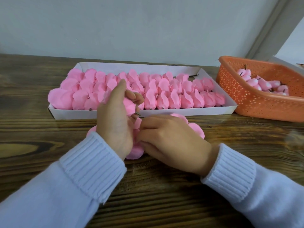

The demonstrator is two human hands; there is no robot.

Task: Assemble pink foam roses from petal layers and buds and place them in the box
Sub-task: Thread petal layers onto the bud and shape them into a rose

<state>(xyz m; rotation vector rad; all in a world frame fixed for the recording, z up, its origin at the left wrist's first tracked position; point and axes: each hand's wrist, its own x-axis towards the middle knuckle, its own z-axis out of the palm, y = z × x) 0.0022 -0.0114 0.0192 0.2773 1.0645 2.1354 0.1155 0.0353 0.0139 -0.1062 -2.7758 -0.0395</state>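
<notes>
Head view: left hand [115, 116] curled round pink foam rose [129, 106] (seemingly wire stem [138, 114]), right hand [169, 139] pinching rounded petals [195, 129].

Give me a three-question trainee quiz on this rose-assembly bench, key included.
1. True or false: the orange basket of buds stands right of the white box.
2. The left hand holds: A scissors, B a pink rose with a stem, C a glue gun.
3. Fill in: the right hand touches petal layers lying on the ____.
Key: 1 true; 2 B; 3 wooden table.
</notes>
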